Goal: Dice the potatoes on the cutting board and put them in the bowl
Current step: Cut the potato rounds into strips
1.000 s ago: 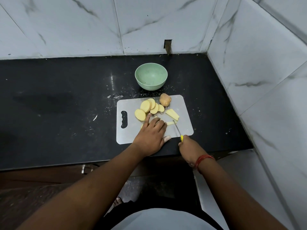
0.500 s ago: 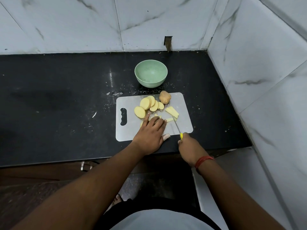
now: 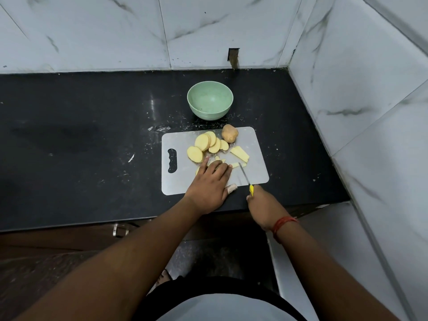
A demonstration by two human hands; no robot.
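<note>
Several round potato slices (image 3: 205, 144) are laid in a heap on the far middle of the cutting board (image 3: 256, 158), and one whole potato (image 3: 229, 133) with its skin on is set just beside them at the far edge. Two long cut strips (image 3: 239, 154) are seen a little to the right of the slices, and more small cut pieces (image 3: 234, 165) are found nearer the person. Some pieces are pressed down by the left hand (image 3: 209, 183), whose fingers are bent over them; a pale bandage is wrapped on its thumb. A knife (image 3: 245, 177) with a yellow handle is gripped by the right hand (image 3: 264, 205), with fingers curled around the handle, and its thin blade is pointed at the cut pieces just right of the left fingers. A red thread band (image 3: 283, 224) is worn on the right wrist. A green bowl (image 3: 210, 100) is placed behind the board, close to it, with nothing seen inside. Everything is set on a black counter (image 3: 81, 140) with white specks, and white marble tiles (image 3: 104, 31) are seen behind and to the right.
</note>
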